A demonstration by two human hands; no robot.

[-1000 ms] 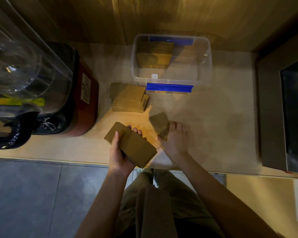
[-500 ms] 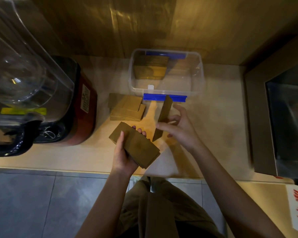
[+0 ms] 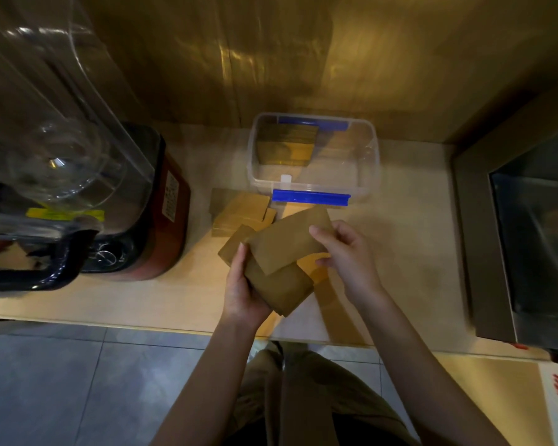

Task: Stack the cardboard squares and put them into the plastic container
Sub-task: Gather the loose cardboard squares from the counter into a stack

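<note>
My left hand (image 3: 244, 288) grips a stack of brown cardboard squares (image 3: 281, 288) from its left side, above the counter's front part. My right hand (image 3: 348, 252) pinches one cardboard square (image 3: 287, 243) by its right edge and holds it flat on top of that stack, overlapping it at an angle. A loose pile of cardboard squares (image 3: 239, 210) lies on the counter just behind my left hand. The clear plastic container (image 3: 369, 156) with blue clips stands at the back, lid off, with a stack of squares (image 3: 285, 146) in its left half.
A blender with a clear jug and red-black base (image 3: 161, 217) fills the counter's left side. A metal appliance (image 3: 529, 239) stands at the right. A wooden wall rises behind the container. The counter's front edge (image 3: 142, 323) runs just below my hands, with tiled floor beneath.
My right hand lifted one square off the counter, turned it flat and brought it left onto the stack in my left hand. The camera tilted, so the scene sits lower in view.
</note>
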